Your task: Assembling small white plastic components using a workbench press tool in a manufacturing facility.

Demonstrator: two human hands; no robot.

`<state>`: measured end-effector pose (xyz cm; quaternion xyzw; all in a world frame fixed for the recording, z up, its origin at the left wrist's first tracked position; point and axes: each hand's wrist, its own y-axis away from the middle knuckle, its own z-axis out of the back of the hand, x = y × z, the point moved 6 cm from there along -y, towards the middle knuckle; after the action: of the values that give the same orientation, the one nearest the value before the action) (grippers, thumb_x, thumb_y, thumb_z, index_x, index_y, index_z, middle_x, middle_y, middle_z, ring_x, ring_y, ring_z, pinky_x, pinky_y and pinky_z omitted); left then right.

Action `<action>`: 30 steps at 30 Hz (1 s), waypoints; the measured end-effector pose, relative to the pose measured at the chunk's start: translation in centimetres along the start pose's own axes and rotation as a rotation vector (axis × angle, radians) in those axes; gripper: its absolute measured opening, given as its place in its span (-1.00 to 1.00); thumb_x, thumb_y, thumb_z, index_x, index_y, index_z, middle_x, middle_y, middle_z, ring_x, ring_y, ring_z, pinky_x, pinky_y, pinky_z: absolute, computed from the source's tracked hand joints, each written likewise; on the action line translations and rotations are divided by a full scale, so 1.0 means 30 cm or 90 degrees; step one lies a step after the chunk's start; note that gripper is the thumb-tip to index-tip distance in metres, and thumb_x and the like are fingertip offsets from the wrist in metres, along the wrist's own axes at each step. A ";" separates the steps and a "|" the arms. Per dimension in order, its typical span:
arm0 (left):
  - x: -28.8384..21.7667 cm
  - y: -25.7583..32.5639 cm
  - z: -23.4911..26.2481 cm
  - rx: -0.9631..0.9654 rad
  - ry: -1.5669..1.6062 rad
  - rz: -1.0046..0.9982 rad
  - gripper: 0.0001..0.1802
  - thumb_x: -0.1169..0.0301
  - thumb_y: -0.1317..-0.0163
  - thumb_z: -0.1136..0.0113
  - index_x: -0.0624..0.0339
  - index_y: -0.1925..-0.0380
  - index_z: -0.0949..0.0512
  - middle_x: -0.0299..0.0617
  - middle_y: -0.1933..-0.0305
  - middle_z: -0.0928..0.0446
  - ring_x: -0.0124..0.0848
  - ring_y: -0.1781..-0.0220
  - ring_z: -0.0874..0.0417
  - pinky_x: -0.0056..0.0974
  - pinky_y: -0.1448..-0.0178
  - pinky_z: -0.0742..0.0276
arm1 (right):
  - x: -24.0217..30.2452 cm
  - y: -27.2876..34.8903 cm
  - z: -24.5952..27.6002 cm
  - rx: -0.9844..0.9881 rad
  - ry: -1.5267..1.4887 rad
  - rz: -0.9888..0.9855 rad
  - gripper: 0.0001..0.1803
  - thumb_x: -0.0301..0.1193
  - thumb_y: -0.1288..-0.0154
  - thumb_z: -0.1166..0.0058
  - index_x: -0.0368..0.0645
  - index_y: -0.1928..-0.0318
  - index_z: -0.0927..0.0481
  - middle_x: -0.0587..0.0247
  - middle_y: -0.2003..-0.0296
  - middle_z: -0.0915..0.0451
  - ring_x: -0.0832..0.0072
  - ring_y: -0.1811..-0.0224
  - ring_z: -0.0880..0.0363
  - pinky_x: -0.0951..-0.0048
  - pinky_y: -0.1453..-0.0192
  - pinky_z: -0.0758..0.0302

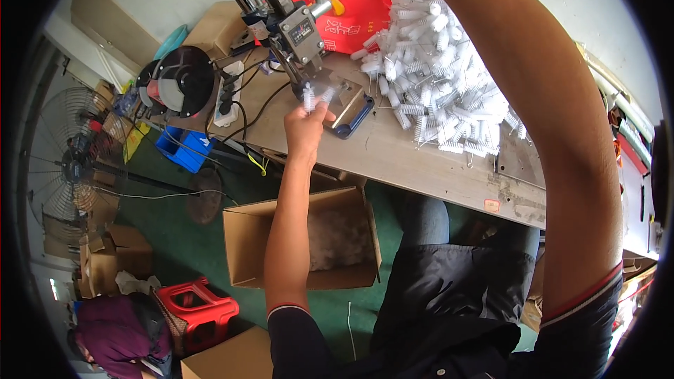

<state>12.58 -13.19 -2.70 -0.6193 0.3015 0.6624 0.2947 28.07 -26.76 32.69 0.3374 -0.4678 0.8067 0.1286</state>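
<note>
White brush (309, 98) sticks up just past the fingertips of the left hand (304, 128), at the foot of the metal press (303, 34). Left hand is mostly closed, with the brush's near end pinched in the fingers. Second white piece (328, 94) just right of it, blurred; can't tell if it's gripped too. Right hand is out of frame past the top edge, so can't tell its state; only the right arm (562, 112) shows. Blue frame (353, 122) sits on the counter (421, 172) just right of the left hand. Big brush pile (442, 77) further right, red bag (351, 28) behind. Power strip (228, 98) and cut-off machine (179, 83) left of the press. Below the counter edge: open cardboard box (246, 253), partly under the left forearm. Blue bin (184, 149) and standing fan (74, 165) off left.
</note>
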 end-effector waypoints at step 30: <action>-0.063 -0.023 0.027 0.033 -0.060 0.028 -0.75 0.45 -0.45 -0.25 0.32 -0.05 -0.65 -0.21 0.49 -0.62 -0.69 0.74 -0.20 -0.44 0.66 0.05 | -0.327 0.724 -0.052 0.194 0.528 -0.143 -0.60 -0.12 -0.61 0.06 -0.30 0.09 -0.45 -0.13 0.30 -0.72 -0.04 0.22 -0.77 0.01 0.11 -0.65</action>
<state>12.70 -12.18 -0.80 -0.5725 0.3179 0.6892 0.3102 23.29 -35.90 11.14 0.0497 -0.2128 0.9144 0.3408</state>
